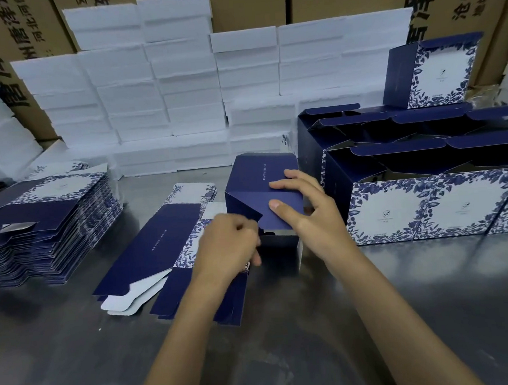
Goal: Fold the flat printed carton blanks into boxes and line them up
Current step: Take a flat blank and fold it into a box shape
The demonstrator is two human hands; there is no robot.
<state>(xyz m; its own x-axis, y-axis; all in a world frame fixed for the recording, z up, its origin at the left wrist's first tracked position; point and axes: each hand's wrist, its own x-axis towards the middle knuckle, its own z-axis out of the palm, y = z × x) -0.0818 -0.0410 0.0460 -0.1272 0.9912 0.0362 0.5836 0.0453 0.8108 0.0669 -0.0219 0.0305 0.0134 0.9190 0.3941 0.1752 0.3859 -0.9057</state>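
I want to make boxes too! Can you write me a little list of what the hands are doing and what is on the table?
left hand: curled, gripping a flap of the half-folded box
right hand: fingers pressing the top flaps of the box down
flat blanks: tall stack at left, a few more under the left arm
finished boxes: lined up at right, tops open, one on top
behind: white foam blocks
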